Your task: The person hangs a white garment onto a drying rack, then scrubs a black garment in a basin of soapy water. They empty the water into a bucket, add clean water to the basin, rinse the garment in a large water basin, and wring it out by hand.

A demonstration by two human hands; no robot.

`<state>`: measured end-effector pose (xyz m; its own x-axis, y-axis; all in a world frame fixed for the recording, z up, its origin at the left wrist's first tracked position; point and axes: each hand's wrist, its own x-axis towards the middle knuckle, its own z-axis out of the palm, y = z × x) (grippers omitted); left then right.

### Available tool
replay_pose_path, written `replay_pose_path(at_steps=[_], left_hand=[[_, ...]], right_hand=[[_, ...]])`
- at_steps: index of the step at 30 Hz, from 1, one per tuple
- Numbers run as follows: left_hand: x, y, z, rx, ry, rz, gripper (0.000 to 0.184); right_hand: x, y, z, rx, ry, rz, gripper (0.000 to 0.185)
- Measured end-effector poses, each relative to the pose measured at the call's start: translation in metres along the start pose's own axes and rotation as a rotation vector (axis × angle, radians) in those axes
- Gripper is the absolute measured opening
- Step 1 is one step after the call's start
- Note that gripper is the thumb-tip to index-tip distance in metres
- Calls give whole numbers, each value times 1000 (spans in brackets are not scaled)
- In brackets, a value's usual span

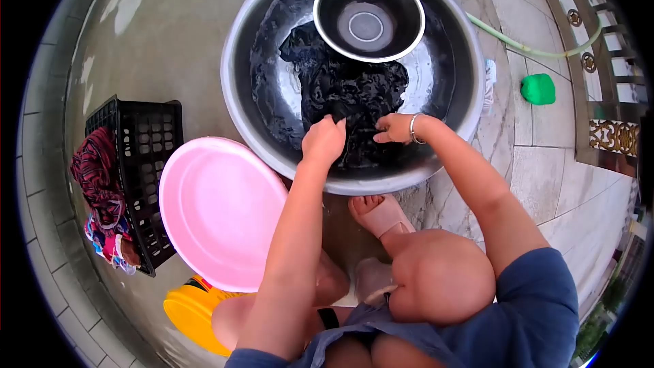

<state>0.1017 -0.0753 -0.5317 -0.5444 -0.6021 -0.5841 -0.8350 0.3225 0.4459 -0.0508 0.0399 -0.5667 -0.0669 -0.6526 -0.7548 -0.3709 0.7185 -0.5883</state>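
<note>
A wide metal tub (235, 88) holds water and a soaked black garment (351, 88). My left hand (324, 140) is closed on the near left part of the cloth, knuckles up. To its right, my right hand (398, 128), with a bracelet at the wrist, reaches over the cloth with thumb and fingers apart. Its fingertips are at the dark fabric; I cannot tell whether they touch it. Toward the far side of the tub, a smaller metal basin (368, 24) sits by the garment.
A pink basin (225, 218) leans left of my legs, beside a black crate (153, 170) with patterned clothes (99, 177). A yellow plastic item (191, 310) is near my left leg. Right of the tub are a hose (518, 44) and a green object (538, 88).
</note>
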Motion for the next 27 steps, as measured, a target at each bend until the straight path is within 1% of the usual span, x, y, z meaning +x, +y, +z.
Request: replay_pose_path(at_steps=[2,3,4,5,6,7,9,10,11,13,14,15,17,19,20,21,23,25,27], left_hand=[[0,3,-5,-25,10,27,35],[0,1,-6,-25,9,29,35],[-1,-2,-5,-33,14,34,37],[-1,0,-4,-41,20,46,38],[-5,10,-9,-1,-49,7,39],[-5,14,-5,4,-58,25,39],[-3,25,4,220,2,87,39],[-5,33,3,280,99,143,40],[-6,42,-1,256,178,173,38],[-6,60,-12,153,291,281,33],[4,60,-12,64,392,424,35],[10,61,-7,-28,476,571,36],[5,70,-8,-65,486,621,38],[-3,73,-4,-156,415,762,36],[-3,69,4,-135,387,770,32],[-3,62,12,-136,381,773,32],[-2,41,22,56,262,586,27],[-1,22,29,110,317,446,25],[-2,6,31,98,322,382,30]], right_hand=[[6,-4,-21,-251,123,-2,59],[-3,-12,-37,114,245,135,71],[-6,-13,-47,593,359,80,83],[-12,-20,-57,992,405,-1,88],[-11,-24,-68,1204,386,-69,92],[-3,-26,-74,1272,497,-86,86],[18,-29,-84,1188,548,-11,68],[31,-29,-85,1195,573,17,55],[44,-29,-84,1199,594,43,41],[62,-28,-82,1365,685,79,25],[49,-40,-76,1347,795,2,20],[32,-42,-72,1330,824,-89,20],[2,-35,-69,1364,928,-226,20],[-40,-17,-76,1366,1089,-277,20],[-62,-4,-80,1414,1127,-300,20],[-83,13,-85,1459,1167,-329,20],[-119,59,-89,1471,1294,-274,18],[-146,92,-80,1549,1385,-186,16],[-153,129,-69,1619,1494,-62,15]])
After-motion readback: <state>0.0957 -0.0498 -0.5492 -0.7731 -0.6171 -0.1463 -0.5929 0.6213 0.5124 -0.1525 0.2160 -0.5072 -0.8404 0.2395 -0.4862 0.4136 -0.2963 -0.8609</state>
